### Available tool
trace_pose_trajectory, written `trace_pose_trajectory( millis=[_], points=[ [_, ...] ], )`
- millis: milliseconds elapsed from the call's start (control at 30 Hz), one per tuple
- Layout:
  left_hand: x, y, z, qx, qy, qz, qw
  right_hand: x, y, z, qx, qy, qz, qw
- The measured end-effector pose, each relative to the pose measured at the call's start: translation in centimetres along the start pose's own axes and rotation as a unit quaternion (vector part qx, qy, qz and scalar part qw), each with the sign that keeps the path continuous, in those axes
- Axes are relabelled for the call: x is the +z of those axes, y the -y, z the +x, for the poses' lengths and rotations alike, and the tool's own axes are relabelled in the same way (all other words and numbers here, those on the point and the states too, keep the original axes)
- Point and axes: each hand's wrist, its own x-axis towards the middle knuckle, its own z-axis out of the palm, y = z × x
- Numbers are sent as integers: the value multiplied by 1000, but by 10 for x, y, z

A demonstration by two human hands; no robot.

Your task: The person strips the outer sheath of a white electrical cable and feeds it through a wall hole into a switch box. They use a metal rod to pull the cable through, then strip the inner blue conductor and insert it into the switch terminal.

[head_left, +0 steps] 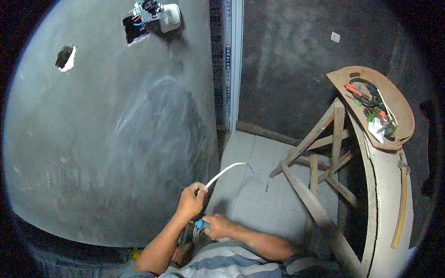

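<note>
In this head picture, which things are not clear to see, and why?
In the head view:
White cable: its stretch inside the left hand, covered by that hand.
Blue item beside the right hand: too small to identify.
Metal-framed fitting: its top, cut off by the upper edge.
Wall hole: its depth, lost in shadow.
Small things in the tan tray: overlapping, too small to name.

White cable [225, 173]: near part hidden by left hand [192, 200]. Wall fitting [150, 11]: top cut off. Blue item [200, 223], right hand [220, 226]: indistinct.
</note>
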Motion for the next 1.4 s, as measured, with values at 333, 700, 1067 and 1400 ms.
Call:
trace_pose_trajectory(
  millis=[333, 700, 1067, 1400],
  points=[
    [-57, -64, -4, -166, 32, -395, 903, -24, -29, -14, 62, -148, 208, 965],
    [-44, -69, -42, -247, 221, -558, 761, -153, 75, -9, -123, -387, 521, 751],
    [-25, -94, -35, -39, 27, -218, 975, -136, 74, -20, -29, -298, 418, 858],
    [-40, -90, -39, -100, 18, -308, 946, -119, 19, -68, 167, -85, 168, 968]
  ],
)
